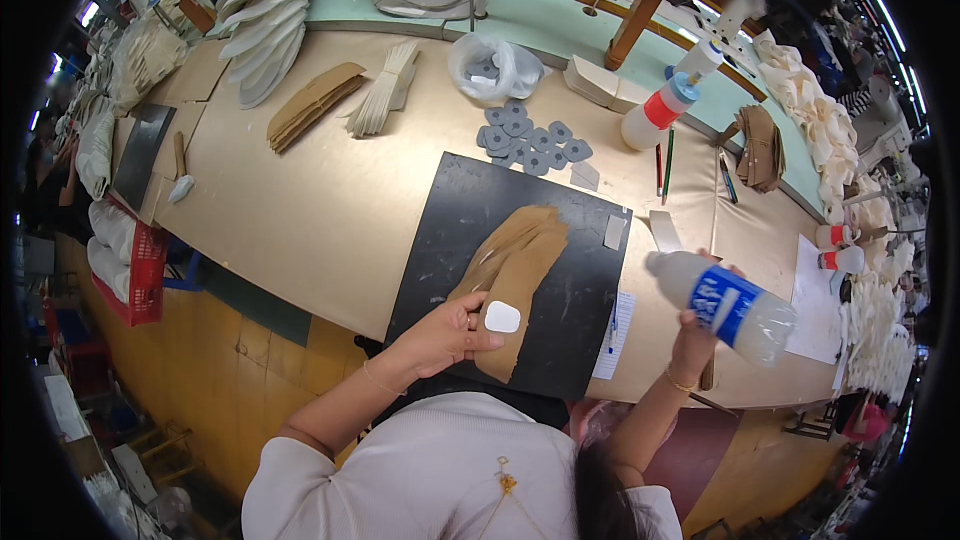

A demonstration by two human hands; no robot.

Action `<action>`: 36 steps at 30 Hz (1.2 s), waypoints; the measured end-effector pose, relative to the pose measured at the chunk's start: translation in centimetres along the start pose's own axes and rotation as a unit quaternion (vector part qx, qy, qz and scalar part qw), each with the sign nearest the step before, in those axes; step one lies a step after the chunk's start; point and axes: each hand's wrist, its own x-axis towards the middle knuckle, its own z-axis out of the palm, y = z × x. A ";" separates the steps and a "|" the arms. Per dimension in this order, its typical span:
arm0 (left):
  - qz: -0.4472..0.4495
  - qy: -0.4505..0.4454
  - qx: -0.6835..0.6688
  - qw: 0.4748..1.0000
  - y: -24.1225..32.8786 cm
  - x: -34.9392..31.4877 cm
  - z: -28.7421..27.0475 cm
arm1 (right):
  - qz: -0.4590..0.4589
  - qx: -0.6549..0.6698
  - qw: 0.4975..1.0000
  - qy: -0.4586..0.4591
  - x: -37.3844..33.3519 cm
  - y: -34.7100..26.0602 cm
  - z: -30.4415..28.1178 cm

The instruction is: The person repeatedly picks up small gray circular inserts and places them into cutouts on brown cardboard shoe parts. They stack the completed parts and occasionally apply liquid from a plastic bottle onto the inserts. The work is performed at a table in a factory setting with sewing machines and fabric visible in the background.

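Note:
My right hand (692, 342) is wrapped round a clear plastic bottle (768, 328) with a blue label and whitish contents, held tilted above the right side of the table. My left hand (450, 337) pinches the near end of a brown curved piece (525, 275), thumb on top. This piece lies on a stack of similar brown pieces, fanned out over a black board (430, 250). Close to my left fingertips, a white rounded patch (502, 317) sits on the brown surface. Beyond the board lies a pile of small grey pieces with dark round centres (537, 162).
Behind the grey pieces stands a plastic bag (482, 70). Brown stacks (315, 105) and pale strips (385, 90) lie at the far left. A red-banded bottle (660, 112) and pencils (668, 165) are at the right. A red basket (148, 270) stands beside the table's left edge.

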 end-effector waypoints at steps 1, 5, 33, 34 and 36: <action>-0.006 -0.009 -0.003 1.000 0.0 0.1 -0.1 | 0.002 0.003 1.000 -0.025 -0.3 -0.4 0.9; 0.020 -0.012 -0.001 1.000 0.9 -0.5 1.2 | -0.049 0.036 0.994 -0.087 0.0 -1.6 4.0; 0.219 -0.061 0.030 0.973 4.0 -0.1 5.9 | -0.022 0.260 0.956 -0.135 -0.4 -7.5 12.5; 0.216 -0.060 0.032 0.974 4.1 -0.1 5.9 | -0.026 0.259 0.955 -0.141 -0.5 -7.3 12.4; 0.209 -0.062 0.037 0.975 4.2 -0.1 5.9 | -0.034 0.257 0.954 -0.152 -0.5 -7.0 12.2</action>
